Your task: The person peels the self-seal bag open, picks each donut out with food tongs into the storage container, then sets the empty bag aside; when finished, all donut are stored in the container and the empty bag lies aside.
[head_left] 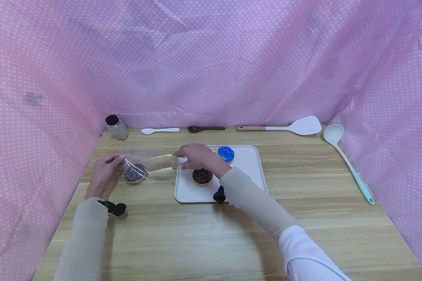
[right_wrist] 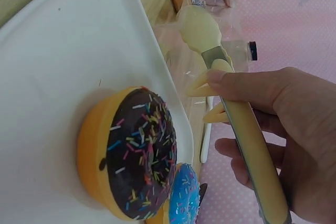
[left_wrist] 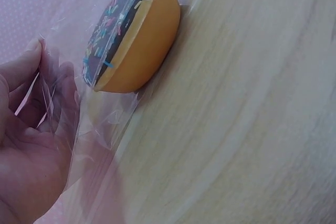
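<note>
One doughnut sits inside the clear bag, at nine o'clock of the tray. The left hand pinches the film; the right hand grips the tongs (tips still inside), which could snag and tear it.

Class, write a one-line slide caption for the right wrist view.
The right hand grips cream-handled tongs beside a white tray holding a chocolate sprinkle donut and a blue donut.

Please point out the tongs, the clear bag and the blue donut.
tongs (right_wrist: 252,140), right wrist view, on the handle.
clear bag (left_wrist: 63,77), left wrist view, on the film.
blue donut (head_left: 226,153), head view, on the icing.
</note>
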